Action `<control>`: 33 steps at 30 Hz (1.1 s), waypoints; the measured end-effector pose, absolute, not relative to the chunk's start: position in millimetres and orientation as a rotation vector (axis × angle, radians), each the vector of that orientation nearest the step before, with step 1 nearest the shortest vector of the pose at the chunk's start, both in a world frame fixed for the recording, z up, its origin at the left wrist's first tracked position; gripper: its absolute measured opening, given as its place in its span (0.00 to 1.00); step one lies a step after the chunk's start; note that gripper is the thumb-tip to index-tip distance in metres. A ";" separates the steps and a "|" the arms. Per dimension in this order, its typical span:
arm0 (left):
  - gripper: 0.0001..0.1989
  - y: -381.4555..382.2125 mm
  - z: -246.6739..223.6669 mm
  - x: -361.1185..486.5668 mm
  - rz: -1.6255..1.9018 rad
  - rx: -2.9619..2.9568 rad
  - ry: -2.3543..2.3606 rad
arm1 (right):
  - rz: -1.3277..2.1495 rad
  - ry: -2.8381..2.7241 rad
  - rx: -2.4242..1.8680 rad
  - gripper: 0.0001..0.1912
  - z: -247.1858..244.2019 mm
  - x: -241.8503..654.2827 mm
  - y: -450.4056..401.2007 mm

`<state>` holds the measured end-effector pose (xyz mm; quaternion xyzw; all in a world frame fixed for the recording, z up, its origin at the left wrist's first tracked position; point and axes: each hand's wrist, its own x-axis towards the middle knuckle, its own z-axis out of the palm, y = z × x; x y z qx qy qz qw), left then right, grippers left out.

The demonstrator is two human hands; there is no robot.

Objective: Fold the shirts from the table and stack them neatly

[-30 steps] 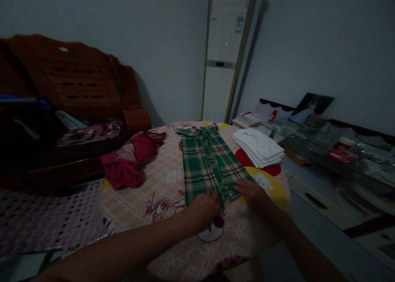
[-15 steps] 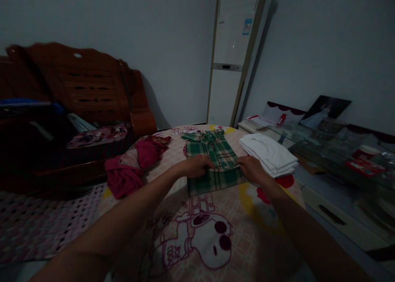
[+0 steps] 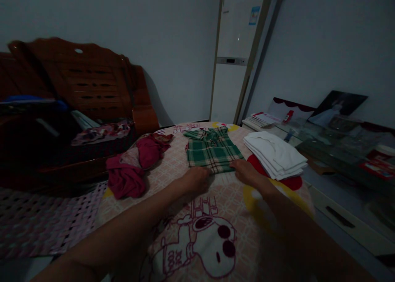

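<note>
A green plaid shirt (image 3: 212,150) lies partly folded on the patterned tablecloth (image 3: 173,167), its collar end pointing away from me. My left hand (image 3: 196,180) is closed at the shirt's near edge, the fingertips curled at the cloth. At the near right corner, my right hand (image 3: 246,171) pinches the same edge between thumb and fingers. To the right sits a stack of folded white clothes (image 3: 276,152). A crumpled magenta garment (image 3: 135,167) lies left of the shirt.
A wooden bench (image 3: 95,84) with clothes and dark bags on it stands at the left. On the right is a glass-topped cabinet (image 3: 336,150) holding papers, a picture and small items. A tall white air conditioner (image 3: 231,80) stands behind the table.
The shirt's lower part has been folded over, and its near edge now lies farther from me. Both hands have moved down onto that edge. The view has shifted slightly.
</note>
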<state>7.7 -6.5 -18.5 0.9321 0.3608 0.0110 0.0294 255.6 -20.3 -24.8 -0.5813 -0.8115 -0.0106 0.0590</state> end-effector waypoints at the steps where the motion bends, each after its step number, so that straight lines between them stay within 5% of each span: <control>1: 0.17 -11.0 -25.1 9.5 0.037 2.882 1.141 | -0.048 -2.466 -1.765 0.21 -30.1 254.6 -23.0; 9: 0.17 7.9 -14.2 7.6 0.064 2.837 1.199 | -0.064 -2.338 -1.831 0.15 -24.8 244.3 -18.5; 20: 0.28 -26.1 13.3 -15.8 -0.277 2.340 0.353 | 1.196 -2.444 -1.604 0.07 -0.5 255.9 -76.1; 27: 0.19 -30.8 -0.2 -10.0 -0.426 2.034 0.198 | 1.668 -2.416 -1.552 0.13 -2.1 256.8 -87.1; 30: 0.15 -2.7 8.7 -11.0 -0.228 2.026 0.355 | 1.827 -2.158 -1.467 0.16 2.3 254.4 -79.3; 33: 0.12 47.8 12.7 -17.4 0.366 2.149 0.815 | 1.541 -1.973 -1.452 0.13 4.8 249.9 -61.5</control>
